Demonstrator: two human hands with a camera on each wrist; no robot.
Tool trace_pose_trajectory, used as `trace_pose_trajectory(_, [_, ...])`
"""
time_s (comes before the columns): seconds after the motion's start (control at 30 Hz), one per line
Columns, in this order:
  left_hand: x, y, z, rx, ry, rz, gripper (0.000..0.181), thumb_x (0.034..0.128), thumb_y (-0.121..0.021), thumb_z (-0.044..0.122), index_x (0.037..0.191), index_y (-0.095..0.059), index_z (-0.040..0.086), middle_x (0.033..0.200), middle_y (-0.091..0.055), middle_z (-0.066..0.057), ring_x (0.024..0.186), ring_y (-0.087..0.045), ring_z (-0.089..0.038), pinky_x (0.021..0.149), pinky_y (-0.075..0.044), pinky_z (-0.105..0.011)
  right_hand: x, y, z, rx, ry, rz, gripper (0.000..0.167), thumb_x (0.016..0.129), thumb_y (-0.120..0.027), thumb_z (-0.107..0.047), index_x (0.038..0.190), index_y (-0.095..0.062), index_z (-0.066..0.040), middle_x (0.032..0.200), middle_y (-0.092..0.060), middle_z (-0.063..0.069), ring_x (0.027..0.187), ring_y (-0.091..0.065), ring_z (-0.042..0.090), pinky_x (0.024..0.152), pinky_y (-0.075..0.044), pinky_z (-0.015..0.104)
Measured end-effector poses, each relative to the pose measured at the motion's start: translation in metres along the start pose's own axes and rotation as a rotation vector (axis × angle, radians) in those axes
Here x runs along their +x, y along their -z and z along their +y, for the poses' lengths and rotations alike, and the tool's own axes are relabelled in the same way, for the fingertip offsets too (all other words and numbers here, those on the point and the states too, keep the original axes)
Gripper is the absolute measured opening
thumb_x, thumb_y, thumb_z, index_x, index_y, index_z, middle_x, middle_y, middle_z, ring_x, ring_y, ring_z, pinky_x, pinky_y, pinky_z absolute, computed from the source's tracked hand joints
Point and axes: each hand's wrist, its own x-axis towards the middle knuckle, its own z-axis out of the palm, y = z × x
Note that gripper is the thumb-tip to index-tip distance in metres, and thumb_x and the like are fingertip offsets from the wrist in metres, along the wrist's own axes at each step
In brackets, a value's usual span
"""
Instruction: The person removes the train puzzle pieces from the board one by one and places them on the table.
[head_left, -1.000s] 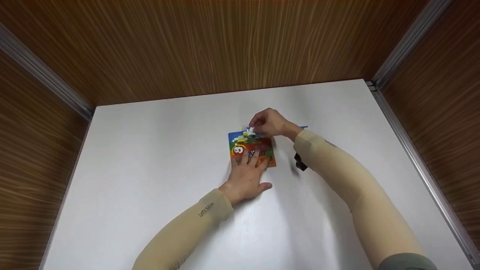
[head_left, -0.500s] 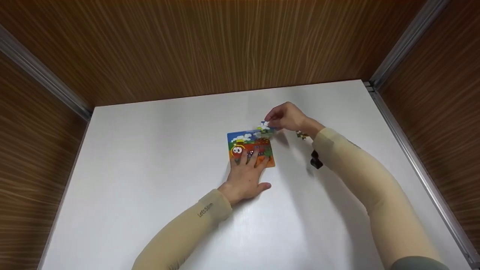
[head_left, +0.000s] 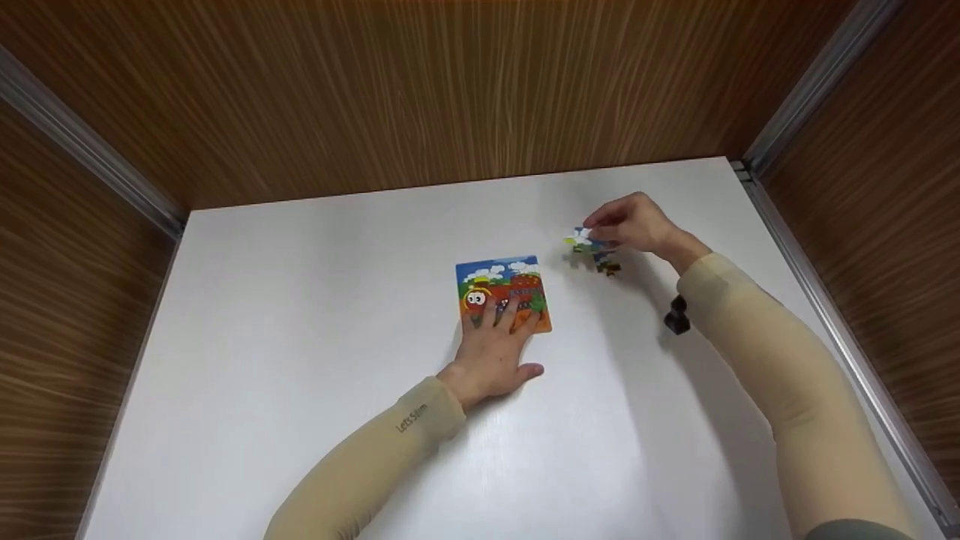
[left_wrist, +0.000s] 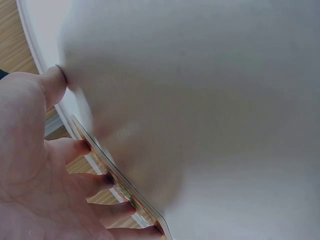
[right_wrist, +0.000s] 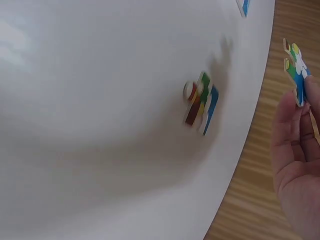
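Observation:
My left hand (head_left: 495,356) lies with straight, spread fingers on the lower part of a colourful picture puzzle (head_left: 480,274). The puzzle shows a red cartoon figure with big eyes under white clouds; my fingers cover some of its lower edge. In the left wrist view, the fingertips (left_wrist: 82,146) press on the thin board. To the upper right, my right hand (head_left: 637,225) pinches a blue, white and green puzzle piece (right_wrist: 298,70) between thumb and fingers, held above the table. Just below it, another puzzle piece (right_wrist: 202,105) with red, green and blue parts lies on the table.
The white table (head_left: 300,337) is bounded by a wood-grain panel (head_left: 450,97) at the back and others at both sides. Metal rails (head_left: 840,322) run along the side panels. A black device (head_left: 677,319) is at the right wrist.
My right hand has moved right, away from the puzzle's top edge, carrying the pinched piece with it. The puzzle's upper right is now uncovered. My left hand has stayed in place.

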Motion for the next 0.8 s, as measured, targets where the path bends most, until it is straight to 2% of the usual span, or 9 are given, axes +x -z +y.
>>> trace_pose_trajectory(0.23, [0.001,-0.002,0.0,-0.01,0.002,-0.001,0.088,0.1082,-0.057,0.071,0.181,-0.026,0.032,0.192,-0.014,-0.013,0.175,-0.013,-0.054,0.132,-0.022,-0.085,-0.013,0.024,0.026,0.022,-0.07,0.03,0.029,0.107,-0.078,-0.015,0.133,-0.081,-0.004,0.135,-0.077,0.015,0.101,-0.071,0.01,0.082,-0.063,0.016])
trace_pose_trajectory(0.47, [0.001,-0.002,0.0,-0.008,0.004,-0.002,0.088,0.1084,-0.057,0.071,0.181,-0.026,0.031,0.191,-0.014,-0.014,0.175,-0.013,-0.055,0.131,-0.022,-0.086,-0.023,0.043,0.051,-0.017,-0.137,0.031,0.032,0.109,-0.075,-0.017,0.139,-0.079,-0.004,0.146,-0.072,0.02,0.103,-0.071,0.007,0.083,-0.061,0.013])
trace_pose_trajectory(0.67, [0.001,-0.001,0.001,-0.018,0.002,-0.003,0.088,0.1082,-0.056,0.072,0.181,-0.026,0.032,0.192,-0.012,-0.013,0.176,-0.011,-0.054,0.132,-0.021,-0.085,-0.029,0.051,0.069,-0.022,-0.198,0.012,0.035,0.11,-0.073,-0.016,0.141,-0.076,-0.002,0.148,-0.07,0.022,0.102,-0.07,0.005,0.082,-0.061,0.014])
trace_pose_trajectory(0.8, [0.001,-0.001,0.001,-0.02,0.005,-0.004,0.088,0.1085,-0.056,0.071,0.181,-0.026,0.031,0.192,-0.012,-0.013,0.176,-0.009,-0.054,0.132,-0.02,-0.086,-0.028,0.05,0.073,-0.022,-0.215,-0.002,0.034,0.109,-0.074,-0.016,0.14,-0.078,-0.002,0.145,-0.072,0.021,0.104,-0.07,0.007,0.082,-0.061,0.014])
